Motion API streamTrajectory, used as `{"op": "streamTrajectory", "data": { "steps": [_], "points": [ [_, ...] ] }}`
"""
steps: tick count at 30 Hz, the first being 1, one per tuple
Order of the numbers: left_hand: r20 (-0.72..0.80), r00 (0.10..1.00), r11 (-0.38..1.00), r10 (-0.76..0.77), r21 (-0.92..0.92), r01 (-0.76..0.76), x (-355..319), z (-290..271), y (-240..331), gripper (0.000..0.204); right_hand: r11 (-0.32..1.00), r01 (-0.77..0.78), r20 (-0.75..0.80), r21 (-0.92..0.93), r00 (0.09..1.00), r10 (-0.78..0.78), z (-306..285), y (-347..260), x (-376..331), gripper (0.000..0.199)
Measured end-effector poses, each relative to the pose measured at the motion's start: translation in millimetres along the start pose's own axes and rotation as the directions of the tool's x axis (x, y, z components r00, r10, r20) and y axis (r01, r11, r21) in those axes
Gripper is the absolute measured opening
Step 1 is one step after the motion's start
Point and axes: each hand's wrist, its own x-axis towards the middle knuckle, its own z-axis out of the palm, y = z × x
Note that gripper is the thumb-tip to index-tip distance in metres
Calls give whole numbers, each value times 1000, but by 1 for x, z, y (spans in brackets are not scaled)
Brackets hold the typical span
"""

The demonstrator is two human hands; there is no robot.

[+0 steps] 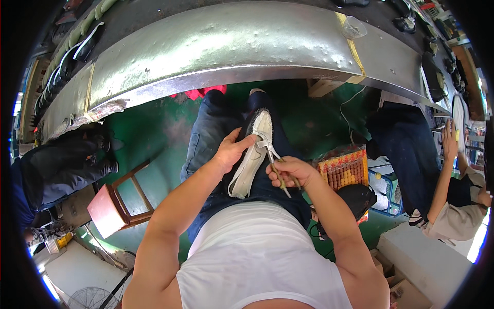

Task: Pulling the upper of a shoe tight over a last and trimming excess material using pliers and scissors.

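Observation:
A shoe with a pale cream underside and a dark edge round its toe rests over my lap, toe pointing away from me. My left hand grips its left side, the thumb pressed on the pale surface. In my right hand is a pair of scissors with brownish handles, its metal blades reaching to the shoe's right edge. A loose pale strip stands off the shoe by the blades. A thin pointed metal end also shows below my right fingers; what it belongs to is unclear.
A metal-covered bench runs across in front of me. Dark shoes line its left end; a clear cup sits further right. A wooden stool stands left, a beaded seat mat right. Another person sits at far right.

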Motion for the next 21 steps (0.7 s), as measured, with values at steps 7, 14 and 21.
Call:
{"op": "streamTrajectory", "data": {
  "steps": [7, 14, 21],
  "points": [
    [-71, 993, 956, -92, 274, 108, 1, 14, 24, 74, 731, 4, -264, -682, 931, -251, 42, -48, -18, 41],
    [-16, 964, 879, -266, 407, 249, 17, -8, 37, 80, 441, -150, -331, -885, 869, -368, 44, -57, -23, 31],
    [-7, 948, 864, -318, 409, 293, 25, -13, 33, 87, -145, -103, -38, -984, 917, -398, 67, -17, -20, 26]
  ]
}}
